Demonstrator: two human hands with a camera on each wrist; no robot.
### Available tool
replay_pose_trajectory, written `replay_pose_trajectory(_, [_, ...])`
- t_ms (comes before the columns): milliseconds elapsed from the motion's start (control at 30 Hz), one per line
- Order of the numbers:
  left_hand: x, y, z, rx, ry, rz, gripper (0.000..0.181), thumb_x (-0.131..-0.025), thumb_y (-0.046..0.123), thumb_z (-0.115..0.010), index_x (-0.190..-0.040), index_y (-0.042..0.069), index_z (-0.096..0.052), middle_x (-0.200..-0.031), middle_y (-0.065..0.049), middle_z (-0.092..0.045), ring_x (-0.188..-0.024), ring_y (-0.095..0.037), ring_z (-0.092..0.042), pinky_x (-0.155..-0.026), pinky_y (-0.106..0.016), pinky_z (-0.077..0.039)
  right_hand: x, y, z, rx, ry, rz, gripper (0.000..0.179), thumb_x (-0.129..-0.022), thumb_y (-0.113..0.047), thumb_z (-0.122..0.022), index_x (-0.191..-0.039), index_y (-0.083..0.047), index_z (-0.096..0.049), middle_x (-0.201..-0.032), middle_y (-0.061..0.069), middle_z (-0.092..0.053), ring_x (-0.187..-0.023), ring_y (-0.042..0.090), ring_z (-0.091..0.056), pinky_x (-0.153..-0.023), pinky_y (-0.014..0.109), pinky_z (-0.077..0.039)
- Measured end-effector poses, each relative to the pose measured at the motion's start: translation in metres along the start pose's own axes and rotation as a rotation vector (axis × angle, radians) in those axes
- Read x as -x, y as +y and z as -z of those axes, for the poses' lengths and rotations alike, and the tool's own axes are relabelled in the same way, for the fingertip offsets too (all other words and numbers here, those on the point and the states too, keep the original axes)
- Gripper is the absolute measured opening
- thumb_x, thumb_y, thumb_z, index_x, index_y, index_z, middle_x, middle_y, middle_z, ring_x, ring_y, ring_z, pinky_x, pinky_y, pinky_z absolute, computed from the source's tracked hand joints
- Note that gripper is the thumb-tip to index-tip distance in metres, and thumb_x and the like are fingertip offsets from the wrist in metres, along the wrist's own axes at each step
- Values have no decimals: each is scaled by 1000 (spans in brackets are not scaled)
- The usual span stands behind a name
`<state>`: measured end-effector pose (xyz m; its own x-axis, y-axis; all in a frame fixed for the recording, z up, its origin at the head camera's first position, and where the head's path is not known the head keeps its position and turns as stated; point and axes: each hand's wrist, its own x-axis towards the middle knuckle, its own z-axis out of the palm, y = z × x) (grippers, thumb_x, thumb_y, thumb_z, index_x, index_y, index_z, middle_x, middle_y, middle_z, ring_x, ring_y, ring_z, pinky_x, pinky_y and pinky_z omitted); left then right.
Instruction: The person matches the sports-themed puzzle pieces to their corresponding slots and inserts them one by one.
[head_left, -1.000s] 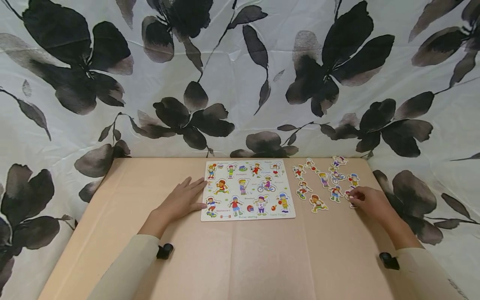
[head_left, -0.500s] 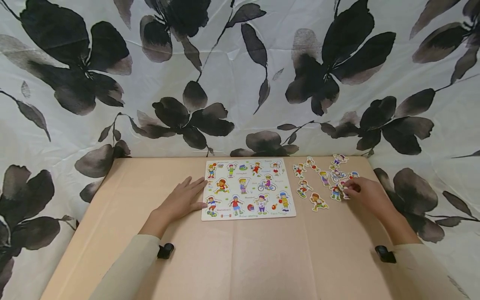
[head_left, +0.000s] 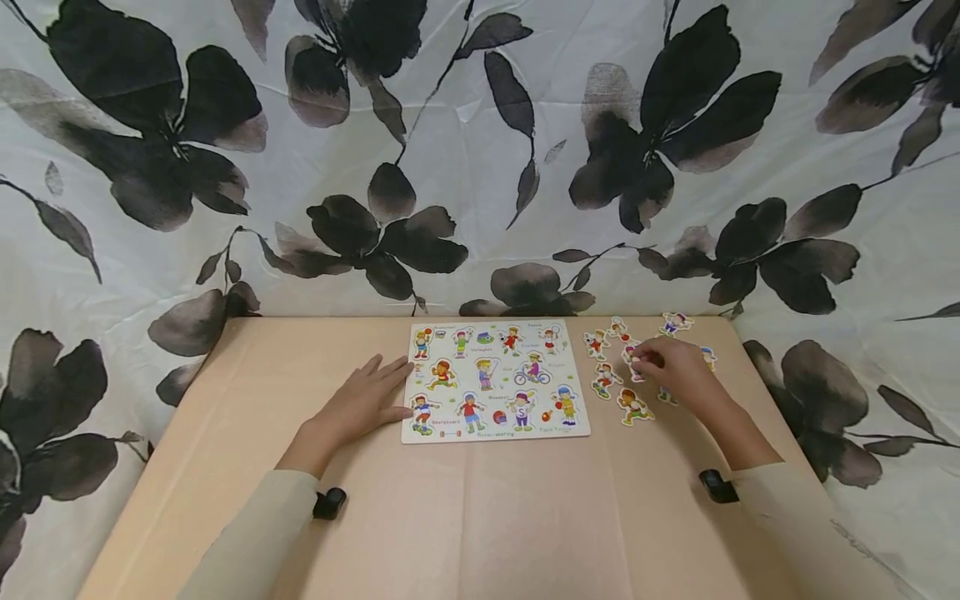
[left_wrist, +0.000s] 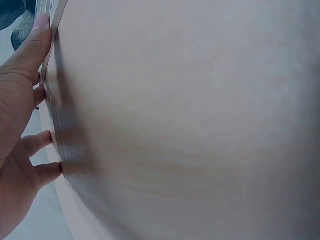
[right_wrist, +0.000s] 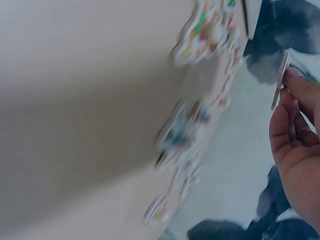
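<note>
A white puzzle board printed with children playing sports lies at the middle of the table's far part. My left hand rests at its left edge, fingers extended and spread; in the left wrist view the thumb and fingertips touch along that edge. My right hand is over the loose pieces to the right of the board. Between thumb and fingers it pinches a thin puzzle piece, seen edge-on and lifted off the table in the right wrist view. The printed face of that piece is mostly hidden.
Several loose child-shaped pieces lie right of the board, some partly covered by my right hand. Another piece sits near the far edge. Behind the tan table hangs a white cloth with dark flowers.
My right hand has picked up a piece from the right side of the loose group and carried it left toward the board. The left hand and board have stayed put.
</note>
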<state>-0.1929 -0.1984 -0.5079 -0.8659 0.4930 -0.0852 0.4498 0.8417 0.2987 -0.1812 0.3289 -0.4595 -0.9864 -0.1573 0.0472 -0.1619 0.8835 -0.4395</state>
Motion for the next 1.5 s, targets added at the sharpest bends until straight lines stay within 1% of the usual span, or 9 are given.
replay_pose_trajectory(167, [-2, -3, -1, -4, -3, 0, 87, -92, 60, -68, -161, 16, -38, -169, -5, -33, -155, -50, -23, -120, -72, -26, -16, -25, -14, -48, -1, -5, 17, -96, -16, -74, -106, -3, -74, -95, 10, -67, -85, 23, -59, -74, 37, -53])
replay_pose_trajectory(267, [-3, -3, -1, 0, -5, 4, 87, -92, 60, -68, -161, 16, -38, -169, -5, -33, -155, -50, -22, -120, -71, -25, -27, -40, -23, -67, -15, 16, 16, -97, -16, -73, -107, -4, -74, -94, 8, -67, -84, 21, -59, -73, 35, -52])
replay_pose_trajectory(433, [-2, -2, -1, -2, -7, 6, 87, -92, 60, -69, -161, 15, -39, -169, -6, -33, -155, -51, -22, -120, -72, -26, -46, -66, -38, -79, -46, 80, 16, -96, -17, -74, -104, -4, -74, -92, 7, -68, -83, 20, -60, -73, 33, -51])
replay_pose_trajectory(533, [-2, -1, -2, 0, -4, 5, 87, -92, 59, -70, -161, 15, -39, -169, -6, -34, -154, -51, -22, -119, -72, -26, -58, -81, -47, -91, -65, 85, 16, -97, -19, -74, -104, -5, -74, -93, 6, -68, -83, 19, -60, -73, 33, -52])
replay_pose_trajectory(767, [-1, 0, 0, 6, 0, 5, 87, -92, 59, -70, -161, 16, -39, -169, -6, -33, -154, -51, -22, -119, -72, -26, -84, -113, -65, -71, -56, 125, 15, -97, -19, -74, -103, -6, -74, -92, 6, -66, -84, 19, -58, -73, 31, -51])
replay_pose_trajectory(1000, [1, 2, 2, 10, 22, -17, 84, -92, 54, -72, -159, 12, -42, -167, -10, -37, -152, -54, -25, -117, -74, -27, -106, -146, -85, -77, -91, 148, 16, -99, -22, -72, -106, -8, -74, -95, 4, -66, -83, 16, -58, -72, 28, -51])
replay_pose_trajectory(1200, [2, 1, 2, 5, 24, -19, 84, -92, 54, -72, -159, 13, -42, -167, -10, -37, -152, -54, -27, -117, -74, -29, -125, -172, -105, -64, -79, 200, 13, -97, -19, -74, -101, -7, -75, -91, 4, -68, -79, 15, -58, -70, 27, -50])
replay_pose_trajectory(1300, [1, -1, 1, -2, 20, -12, 85, -92, 56, -72, -159, 13, -42, -167, -8, -37, -152, -53, -26, -117, -73, -29, -130, -183, -115, -45, -100, 225, 13, -97, -20, -74, -99, -7, -75, -91, 4, -66, -80, 14, -58, -70, 24, -51])
replay_pose_trajectory(1500, [0, -2, 1, -5, 7, -9, 86, -92, 58, -70, -159, 14, -42, -167, -7, -36, -153, -52, -26, -118, -72, -29, -137, -197, -131, 9, -151, 191, 15, -98, -22, -73, -102, -8, -74, -91, 2, -66, -79, 13, -57, -69, 23, -50])
